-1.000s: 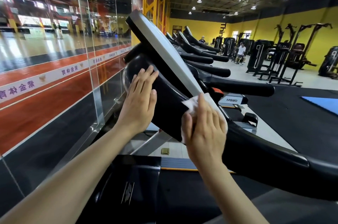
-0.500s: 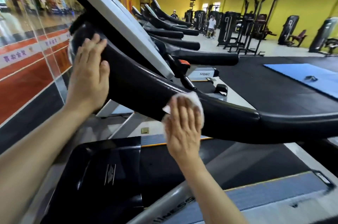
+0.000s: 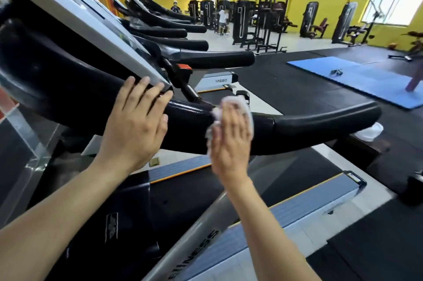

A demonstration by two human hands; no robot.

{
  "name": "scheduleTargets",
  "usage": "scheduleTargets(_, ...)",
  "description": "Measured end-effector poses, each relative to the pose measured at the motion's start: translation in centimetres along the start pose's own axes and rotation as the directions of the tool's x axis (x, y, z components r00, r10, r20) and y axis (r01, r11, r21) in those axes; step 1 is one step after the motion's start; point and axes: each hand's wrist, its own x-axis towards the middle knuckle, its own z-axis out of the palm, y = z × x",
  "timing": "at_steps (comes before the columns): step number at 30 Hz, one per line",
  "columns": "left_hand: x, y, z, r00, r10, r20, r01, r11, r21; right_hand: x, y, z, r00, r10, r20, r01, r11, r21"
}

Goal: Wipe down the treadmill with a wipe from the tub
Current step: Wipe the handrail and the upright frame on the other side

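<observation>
Two hands are up on the treadmill (image 3: 68, 69) now. My right hand (image 3: 230, 143) is flat, fingers straight, and it presses the wipe (image 3: 238, 106) on the black side rail (image 3: 320, 120). The wipe sits at about 3 o'clock from my left hand (image 3: 135, 125). My left hand is spread wide and rests on the black part under the screen (image 3: 91, 21).

I think the job is partly done. The rail looks wet and shiny by the wipe. The far end of the rail, at 3 o'clock, looks left to do, and so does the belt (image 3: 286, 173) at 6 o'clock.

The rail ends round at 3 o'clock, with open room past it. A glass wall (image 3: 20, 134) stands close at 9 o'clock. I cannot see the tub for sure.
</observation>
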Motion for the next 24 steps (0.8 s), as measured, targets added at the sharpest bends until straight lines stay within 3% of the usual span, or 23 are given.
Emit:
scheduleTargets(3, 0.1, 0.3, 0.2, 0.998, -0.054, -0.031, 0.055, 0.998, 0.013, 0.8, 5.3, -1.5, 0.983, 0.186, -0.014, -0.186, 0.982, -0.043)
scheduleTargets(6, 0.3, 0.9, 0.5, 0.995, -0.087, -0.055, 0.088, 0.996, 0.014, 3.1, 3.6, -2.2, 0.962, 0.259, 0.089, -0.264, 0.963, 0.047)
scheduleTargets(10, 0.3, 1.2, 0.6, 0.99, -0.117, -0.074, 0.118, 0.993, 0.006, 6.1, 1.3, -2.8, 0.927, 0.128, 0.354, -0.21, 0.956, 0.206)
scheduleTargets(12, 0.3, 0.9, 0.5, 0.992, -0.11, -0.068, 0.11, 0.994, -0.001, 7.0, 1.9, -3.7, 0.909, 0.057, 0.413, -0.206, 0.923, 0.325)
scheduleTargets(15, 0.3, 1.0, 0.4, 0.991, -0.111, -0.073, 0.111, 0.994, -0.005, 7.1, 3.6, -4.9, 0.945, 0.068, 0.32, -0.181, 0.923, 0.34)
scheduleTargets(18, 0.3, 1.2, 0.6, 0.987, -0.133, -0.09, 0.132, 0.991, -0.009, 6.2, 4.7, -5.1, 0.965, 0.074, 0.252, -0.124, 0.973, 0.192)
scheduleTargets(21, 0.4, 1.4, 0.6, 0.985, -0.141, -0.094, 0.141, 0.99, -0.007, 4.4, 3.9, -5.4, 0.95, 0.053, 0.308, -0.099, 0.986, 0.135)
scheduleTargets(24, 0.5, 1.5, 0.7, 0.985, -0.141, -0.097, 0.141, 0.99, -0.003, 2.4, 1.2, -4.9, 0.935, -0.091, 0.344, 0.037, 0.986, 0.161)
